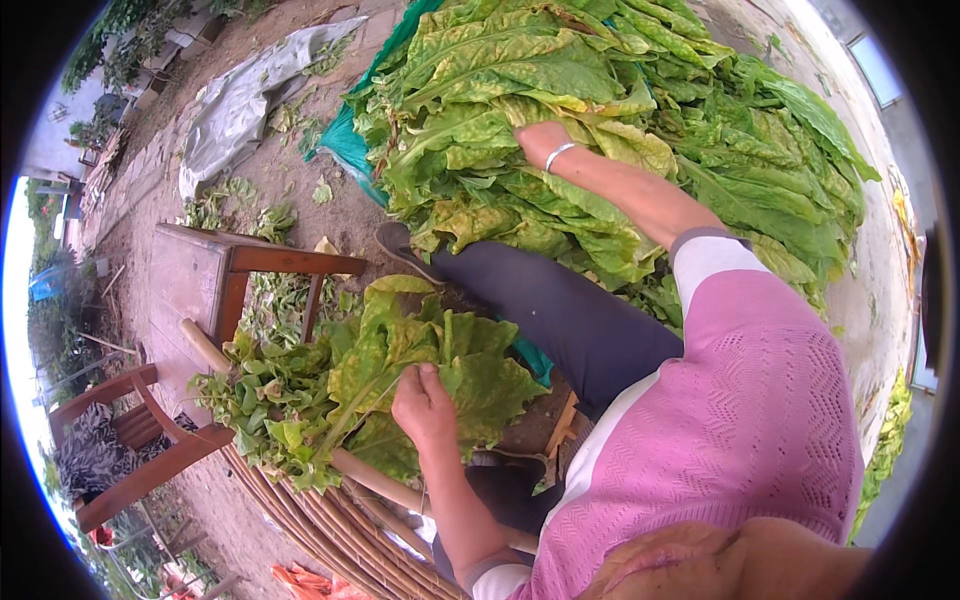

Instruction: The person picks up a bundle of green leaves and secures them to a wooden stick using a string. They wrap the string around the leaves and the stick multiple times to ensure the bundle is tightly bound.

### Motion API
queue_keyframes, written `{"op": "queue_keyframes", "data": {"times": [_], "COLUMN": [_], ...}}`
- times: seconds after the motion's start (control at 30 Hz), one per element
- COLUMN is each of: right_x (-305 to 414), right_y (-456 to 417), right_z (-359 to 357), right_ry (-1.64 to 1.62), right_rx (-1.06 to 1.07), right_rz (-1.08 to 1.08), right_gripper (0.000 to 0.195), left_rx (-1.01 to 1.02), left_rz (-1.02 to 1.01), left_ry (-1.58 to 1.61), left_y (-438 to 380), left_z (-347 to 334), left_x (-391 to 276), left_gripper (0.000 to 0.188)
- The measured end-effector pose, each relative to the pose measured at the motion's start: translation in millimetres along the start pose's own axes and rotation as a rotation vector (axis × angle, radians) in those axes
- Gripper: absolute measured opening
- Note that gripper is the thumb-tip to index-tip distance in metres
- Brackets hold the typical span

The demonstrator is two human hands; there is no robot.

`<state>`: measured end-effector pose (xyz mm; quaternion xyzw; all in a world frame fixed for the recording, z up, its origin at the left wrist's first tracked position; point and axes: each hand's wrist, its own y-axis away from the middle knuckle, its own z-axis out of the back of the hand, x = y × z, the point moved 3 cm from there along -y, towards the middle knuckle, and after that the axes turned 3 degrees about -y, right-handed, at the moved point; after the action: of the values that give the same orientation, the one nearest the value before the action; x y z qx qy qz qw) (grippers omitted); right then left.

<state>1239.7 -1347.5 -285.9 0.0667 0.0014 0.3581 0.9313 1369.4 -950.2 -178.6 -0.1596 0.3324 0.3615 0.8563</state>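
Observation:
My left hand (426, 405) has its fingers closed on a thin string, in front of a broad green-yellow leaf (386, 352). Beside it, a bunch of leaves (277, 412), which look like tobacco, hangs by the stalks around a wooden pole (379, 478). One end of the pole lies near the wooden bench and the other runs past my left forearm. My right hand (544, 144), with a silver-coloured bracelet at the wrist, rests in a large pile of similar leaves (480, 75). Its fingertips are hidden, so its hold on a leaf cannot be told.
Green netting (352, 142) lies under the pile. A wooden bench (187, 281) stands left, beside a wooden chair (150, 457) with patterned cloth on it. Long thin poles (322, 532) lie below. A grey sheet (240, 105) and loose leaves cover parts of the ground.

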Motion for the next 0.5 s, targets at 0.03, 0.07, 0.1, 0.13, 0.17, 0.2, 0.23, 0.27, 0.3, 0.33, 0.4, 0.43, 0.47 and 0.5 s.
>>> {"op": "queue_keyframes", "data": {"times": [0.03, 0.07, 0.1, 0.13, 0.17, 0.2, 0.23, 0.27, 0.3, 0.33, 0.4, 0.43, 0.47, 0.5], "right_x": [10, 18, 22, 28, 33, 37, 40, 49, 41, 29, 6, -11, -28, -38], "right_y": [11, 21, 32, 38, 41, 42, 41, 33, 18, -1, -45, -68, -86, -95], "right_z": [-13, -24, -34, -37, -42, -34, -20, 12, 25, 34, 51, 41, 26, 16], "right_ry": [-0.030, -0.061, -0.091, -0.121, -0.105, -0.087, -0.066, -0.078, -0.143, -0.210, 0.166, 0.176, 0.187, 0.142], "right_rx": [-0.069, -0.098, -0.124, -0.153, -0.017, 0.110, 0.238, 0.324, 0.072, -0.176, -0.424, -0.374, -0.322, -0.285], "right_rz": [0.026, 0.017, 0.002, -0.007, 0.040, 0.083, 0.131, 0.088, 0.102, 0.116, 0.007, -0.081, -0.165, -0.175], "right_gripper": [0.023, 0.021, 0.020, 0.019, 0.021, 0.023, 0.026, 0.037, 0.039, 0.042, 0.063, 0.068, 0.074, 0.072], "left_rx": [0.006, -0.001, -0.002, -0.009, 0.004, 0.015, 0.023, 0.029, 0.042, 0.058, 0.068, 0.066, 0.072, 0.077], "left_rz": [0.008, 0.008, 0.007, 0.008, 0.027, 0.038, 0.054, 0.077, 0.086, 0.099, 0.096, 0.100, 0.103, 0.110], "left_ry": [-0.014, -0.006, 0.004, 0.014, 0.002, -0.005, -0.011, -0.026, -0.038, -0.053, -0.044, -0.045, -0.054, -0.062], "left_y": [0, 0, -1, -1, 0, -1, 0, 2, 0, 1, 0, 0, 1, 1], "left_z": [1, 1, 0, -1, -1, -1, -1, 0, 0, 0, 1, 2, 2, 2], "left_x": [0, 1, 2, 4, 5, 7, 8, 9, 7, 7, 8, 8, 8, 8], "left_gripper": [0.021, 0.022, 0.022, 0.022, 0.022, 0.022, 0.022, 0.022, 0.022, 0.022, 0.021, 0.020, 0.019, 0.019]}}
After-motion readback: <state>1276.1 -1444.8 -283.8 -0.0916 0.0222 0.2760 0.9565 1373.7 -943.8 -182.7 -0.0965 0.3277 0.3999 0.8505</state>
